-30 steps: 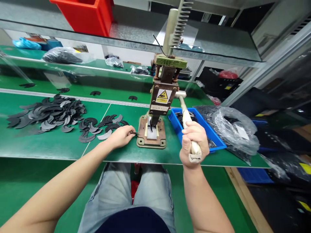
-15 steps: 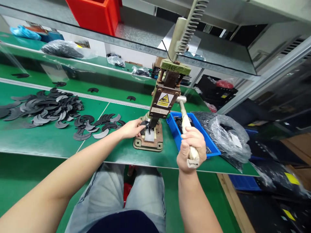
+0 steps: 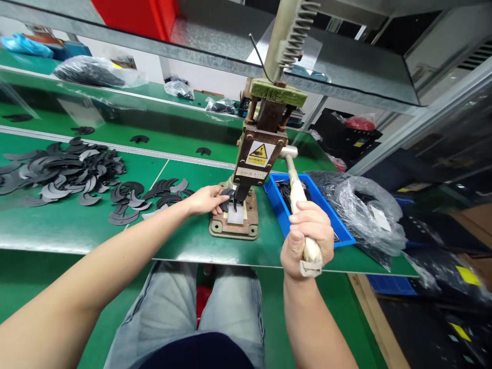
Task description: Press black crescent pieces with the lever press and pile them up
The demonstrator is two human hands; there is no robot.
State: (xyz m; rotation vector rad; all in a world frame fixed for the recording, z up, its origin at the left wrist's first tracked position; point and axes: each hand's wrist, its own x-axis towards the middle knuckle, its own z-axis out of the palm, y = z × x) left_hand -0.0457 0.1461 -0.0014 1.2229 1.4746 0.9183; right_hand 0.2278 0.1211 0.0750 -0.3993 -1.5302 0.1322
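Observation:
My left hand point(image 3: 208, 200) is closed on a dark curved piece point(image 3: 227, 193) at the base of a hand press point(image 3: 255, 154). The piece lies under the press's ram, with part of it hidden by my fingers and the ram. A pale plate point(image 3: 236, 214) sits on the press base just in front of it. My right hand point(image 3: 309, 238) is wrapped round the press's lever handle point(image 3: 296, 190), which is bound in whitish wrapping and slopes down toward me.
Many black crescent pieces point(image 3: 57, 171) are heaped on the green bench to the left. A blue bin point(image 3: 277, 212) with thin dark parts stands right of the press, beside a clear plastic bag point(image 3: 369, 215). Several dark pieces lie along the green strip behind. A red bin point(image 3: 134, 18) rests on the shelf.
The camera view has shifted slightly. Both hands keep their grips, the left on the dark piece and the right on the lever, with little visible movement at the press.

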